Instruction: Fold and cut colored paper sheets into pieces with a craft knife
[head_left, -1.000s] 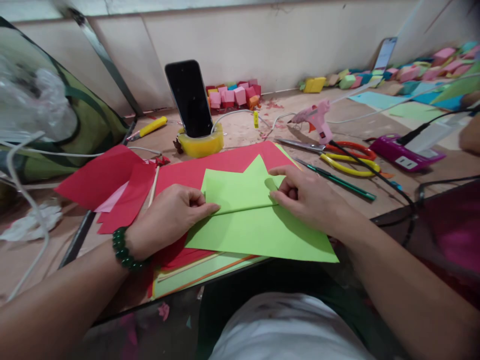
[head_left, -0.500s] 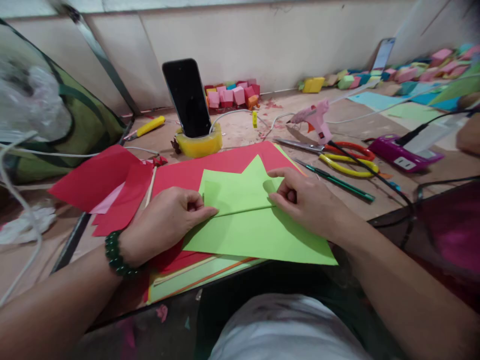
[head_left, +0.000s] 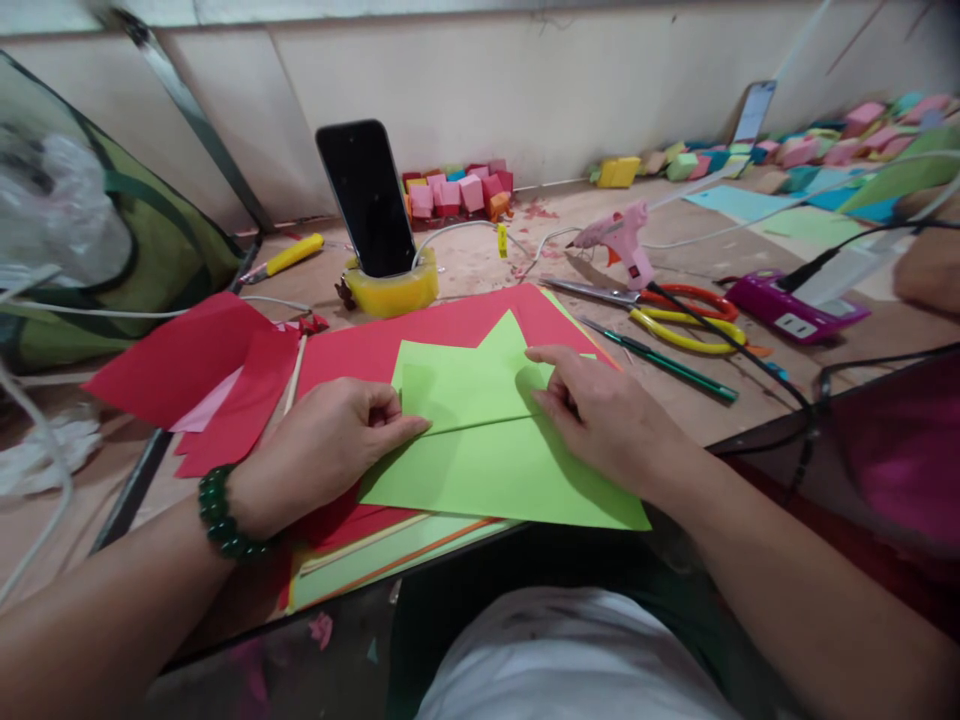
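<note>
A light green sheet of paper (head_left: pixel 495 470) lies over a stack of coloured paper, with a fold running across its middle and a pointed flap standing out at the top. My left hand (head_left: pixel 345 440), with a dark green bead bracelet (head_left: pixel 221 515) at its wrist, pinches the left end of the fold between thumb and fingers. At the fold's right end, my right hand (head_left: pixel 600 410) grips the green paper, thumb below and index finger stretched along the upper layer. Beneath it is red paper (head_left: pixel 420 328).
Behind stand a phone (head_left: pixel 367 195) in a yellow tape roll (head_left: pixel 394 288) and small paper cubes (head_left: pixel 457 190). To the right lie a pink glue gun (head_left: pixel 619 240), scissors (head_left: pixel 682 310), a green pen (head_left: pixel 660 360) and a purple power strip (head_left: pixel 787 305). A yellow cutter (head_left: pixel 292 255) and folded red paper (head_left: pixel 187 360) are left.
The view has shifted slightly, so things sit a little further left. Both hands keep their hold on the green paper, and the right index finger lies a bit straighter.
</note>
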